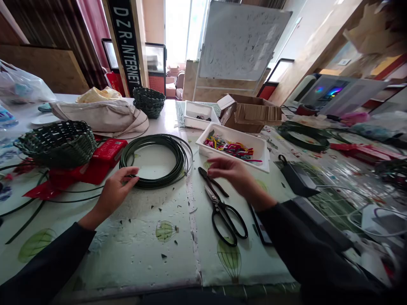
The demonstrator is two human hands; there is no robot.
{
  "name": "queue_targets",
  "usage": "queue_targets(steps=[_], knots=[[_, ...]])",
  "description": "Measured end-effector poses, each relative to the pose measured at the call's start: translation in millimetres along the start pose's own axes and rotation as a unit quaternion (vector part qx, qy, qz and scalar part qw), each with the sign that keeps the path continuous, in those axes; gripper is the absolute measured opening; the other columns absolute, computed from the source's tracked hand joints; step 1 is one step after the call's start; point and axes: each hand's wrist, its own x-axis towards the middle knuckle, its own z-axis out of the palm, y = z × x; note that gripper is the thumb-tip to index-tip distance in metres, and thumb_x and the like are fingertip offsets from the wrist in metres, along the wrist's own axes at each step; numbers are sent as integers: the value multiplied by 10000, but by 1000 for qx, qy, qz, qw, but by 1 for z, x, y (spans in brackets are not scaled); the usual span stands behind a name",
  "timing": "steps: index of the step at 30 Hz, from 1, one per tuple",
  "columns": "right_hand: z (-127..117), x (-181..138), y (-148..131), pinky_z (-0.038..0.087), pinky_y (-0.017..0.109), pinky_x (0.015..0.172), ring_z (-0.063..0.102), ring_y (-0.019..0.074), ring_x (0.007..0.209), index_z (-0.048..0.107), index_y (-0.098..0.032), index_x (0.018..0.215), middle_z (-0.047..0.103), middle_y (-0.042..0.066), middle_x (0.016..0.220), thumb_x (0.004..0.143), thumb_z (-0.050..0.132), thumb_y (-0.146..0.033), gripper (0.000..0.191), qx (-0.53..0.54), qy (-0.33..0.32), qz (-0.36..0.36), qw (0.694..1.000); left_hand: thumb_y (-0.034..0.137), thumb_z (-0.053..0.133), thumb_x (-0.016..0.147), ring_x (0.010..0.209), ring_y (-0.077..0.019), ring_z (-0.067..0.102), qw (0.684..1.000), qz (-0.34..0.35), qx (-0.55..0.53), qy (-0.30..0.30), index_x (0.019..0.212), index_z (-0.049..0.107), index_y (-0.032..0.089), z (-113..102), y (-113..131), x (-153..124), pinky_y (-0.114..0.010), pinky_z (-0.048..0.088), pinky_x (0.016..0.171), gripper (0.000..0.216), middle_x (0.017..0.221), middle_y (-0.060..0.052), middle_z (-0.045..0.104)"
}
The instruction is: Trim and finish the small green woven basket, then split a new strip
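Note:
My left hand (116, 188) pinches the near left edge of a coil of dark green strip (159, 183) lying on the table, its thumb and fingertips closed at the strip. My right hand (233, 174), somewhat blurred, hovers beside the near edge of a white tray (232, 142) of colourful twisted pieces, fingers stretched out and nothing visible in them. Just below that hand lie dark-handled pliers (219, 186). Black-handled scissors (224, 218) rest closer to me, blades touching or nearly touching the pliers.
A dark green woven basket (57, 142) sits on red packaging (108, 154) at left; a second basket (149, 101) stands behind. Further back are a small white tray (200, 114) and a cardboard box (254, 111). A phone (260, 228) lies under my right forearm; another coil (305, 137) is at right.

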Motion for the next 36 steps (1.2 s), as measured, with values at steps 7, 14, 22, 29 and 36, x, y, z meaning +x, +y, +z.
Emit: queue_targets(steps=[7,14,22,29,36], knots=[[84,-99,-46,557,312,684,694,161,670,721,-170,925,695,-13,651,609,826,-181,334,494,-113,166,846,318,467,861,1128,-274,536,964,148,211,64,1091,586,207,-28,-37,-12,-457,396,1009,282,1115,-103,622],[126,-132,-69,524,149,681,660,77,719,724,-164,889,658,-28,702,589,841,-116,326,680,-69,266,680,305,449,887,1160,-239,522,971,169,160,58,1120,573,191,-16,-25,-24,-423,389,1025,288,1168,-105,600],[140,-139,-79,503,82,574,628,41,618,718,-131,900,656,-27,687,603,848,-124,324,737,-108,263,613,269,470,883,1119,-219,544,977,164,120,61,1109,584,180,-12,-26,-29,-400,409,1006,269,1150,-93,608],[140,-140,-83,494,80,566,609,39,625,713,-118,899,647,-14,712,615,843,-120,312,748,-123,255,601,248,506,876,1080,-227,563,975,178,117,70,1097,606,135,-10,-31,-28,-391,430,979,268,1106,-109,627],[141,-138,-84,485,139,538,617,76,639,701,-158,878,632,-24,688,637,821,-142,269,701,-75,278,653,224,517,870,1065,-226,565,974,177,117,72,1097,612,120,-8,-32,-27,-389,431,975,267,1103,-115,628]])
